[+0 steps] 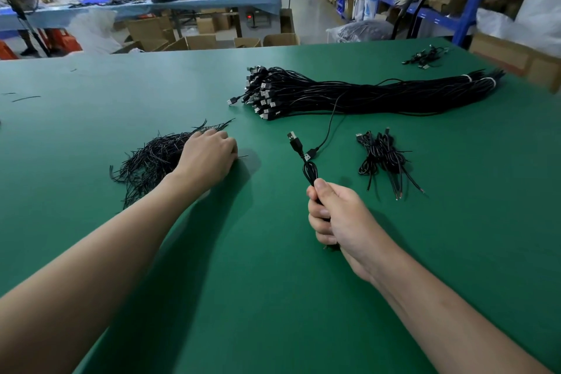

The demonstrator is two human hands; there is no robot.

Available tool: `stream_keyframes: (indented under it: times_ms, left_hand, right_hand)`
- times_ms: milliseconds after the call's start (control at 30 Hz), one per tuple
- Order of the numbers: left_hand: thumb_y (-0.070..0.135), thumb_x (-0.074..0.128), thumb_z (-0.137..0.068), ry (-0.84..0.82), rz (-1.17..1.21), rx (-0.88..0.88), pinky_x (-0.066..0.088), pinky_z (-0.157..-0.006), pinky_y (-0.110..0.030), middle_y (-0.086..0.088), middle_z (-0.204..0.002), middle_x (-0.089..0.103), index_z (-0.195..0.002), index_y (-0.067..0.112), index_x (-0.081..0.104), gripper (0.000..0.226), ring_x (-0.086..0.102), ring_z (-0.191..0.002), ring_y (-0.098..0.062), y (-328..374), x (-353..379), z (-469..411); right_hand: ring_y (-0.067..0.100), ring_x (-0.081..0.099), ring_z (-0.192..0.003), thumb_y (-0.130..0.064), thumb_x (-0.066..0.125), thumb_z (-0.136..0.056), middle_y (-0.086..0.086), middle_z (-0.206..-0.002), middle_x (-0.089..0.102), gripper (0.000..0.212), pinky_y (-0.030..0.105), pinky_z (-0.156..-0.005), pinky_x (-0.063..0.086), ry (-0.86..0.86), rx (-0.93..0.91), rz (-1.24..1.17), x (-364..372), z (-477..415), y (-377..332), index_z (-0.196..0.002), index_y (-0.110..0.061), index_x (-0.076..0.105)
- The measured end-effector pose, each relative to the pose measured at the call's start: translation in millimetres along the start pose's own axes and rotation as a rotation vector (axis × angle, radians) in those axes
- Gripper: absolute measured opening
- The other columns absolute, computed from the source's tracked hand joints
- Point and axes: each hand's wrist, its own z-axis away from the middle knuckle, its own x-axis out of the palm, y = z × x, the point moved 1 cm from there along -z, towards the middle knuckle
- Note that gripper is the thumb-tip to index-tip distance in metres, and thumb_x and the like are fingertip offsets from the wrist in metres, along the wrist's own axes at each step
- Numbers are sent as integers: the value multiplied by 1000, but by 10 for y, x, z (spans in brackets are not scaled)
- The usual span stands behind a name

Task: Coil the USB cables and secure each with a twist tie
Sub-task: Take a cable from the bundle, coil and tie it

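Note:
My right hand (337,222) grips a coiled black USB cable (308,165) upright above the green table (243,282); its plug sticks up out of my fist. My left hand (209,152) rests, fingers curled down, on the right edge of a heap of black twist ties (148,158), and one tie pokes out from under its fingertips. A big bundle of loose USB cables (349,94) lies across the far middle of the table; one cable trails from it to a plug beside the held coil. Several coiled cables (382,158) lie to the right.
A small cluster of cables (426,56) sits near the far right corner. Cardboard boxes (516,58) stand at the table's right edge. Beyond the table are blue shelving (473,0), a blue-covered workbench (182,3) and floor boxes.

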Motion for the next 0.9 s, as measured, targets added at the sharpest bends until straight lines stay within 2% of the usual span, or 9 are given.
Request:
stream_keyframes:
  times_ms: [233, 300, 367, 467, 533, 600, 667, 767, 900]
  left_hand:
    - [24, 59, -100, -127, 71, -23, 46, -74, -33, 0, -109, 70, -108, 24, 74, 17, 65, -105, -25, -73, -106, -23]
    - [24, 58, -101, -63, 91, -39, 47, -69, -33, 1, -107, 70, -105, 23, 75, 18, 66, -99, -25, -63, -119, 7]
    - [23, 58, -102, 93, 184, -71, 46, -65, -34, -1, -104, 71, -103, 19, 74, 16, 66, -90, -28, -53, -171, 38]
    - [19, 65, -97, 361, 443, -105, 51, -70, -32, 1, -93, 72, -99, 16, 74, 9, 66, -78, -19, 10, -342, 99]
    - [21, 70, -94, 448, 702, -188, 49, -72, -13, 13, -84, 71, -94, 21, 75, 5, 64, -74, 1, 111, -473, 186]
    - [24, 73, -91, 442, 1005, -291, 48, -68, -8, 14, -75, 74, -91, 23, 76, 3, 69, -72, 2, 272, -558, 292]
    - [21, 75, -90, 403, 1233, -352, 53, -65, -16, 7, -73, 76, -89, 21, 77, 2, 74, -73, -8, 459, -585, 409]
    - [14, 76, -90, 319, 1402, -347, 59, -65, -25, -1, -76, 77, -89, 15, 76, 1, 77, -77, -16, 767, -562, 614]
    - [11, 73, -92, 223, 1643, -303, 57, -66, -23, -8, -86, 77, -88, 15, 74, 6, 78, -86, -24, 1044, -501, 871]
  right_hand:
    - [8, 22, -50, -32, 33, -110, -11, -59, 31, 30, 21, -44, 19, -17, -7, 22, 12, 22, 8, -89, -15, 45]
    - [8, 22, -50, -32, 33, -110, -11, -60, 30, 30, 21, -44, 19, -21, -11, 30, 17, 22, 9, -89, -15, 44]
    - [9, 22, -50, -33, 33, -110, -10, -60, 30, 30, 21, -44, 20, -20, -17, 38, 20, 20, 11, -88, -15, 44]
    - [10, 21, -52, -34, 33, -110, -8, -63, 29, 31, 21, -45, 21, -20, -30, 39, 16, 21, 13, -89, -15, 44]
    - [10, 21, -52, -34, 33, -110, -7, -64, 28, 31, 22, -45, 21, -24, -41, 14, 20, 22, 12, -90, -14, 45]
    - [11, 20, -53, -34, 33, -110, -6, -65, 27, 31, 22, -46, 21, -27, -53, -25, 23, 23, 9, -90, -13, 45]
    - [11, 20, -53, -34, 33, -110, -5, -65, 27, 31, 23, -46, 21, -38, -67, -71, 33, 30, 6, -89, -14, 45]
    - [11, 20, -53, -34, 33, -111, -5, -66, 27, 32, 23, -46, 22, -57, -92, -124, 59, 40, 1, -89, -14, 44]
    - [10, 21, -51, -31, 32, -111, -4, -65, 28, 30, 23, -46, 24, -73, -91, -222, 69, 38, -11, -90, -14, 45]
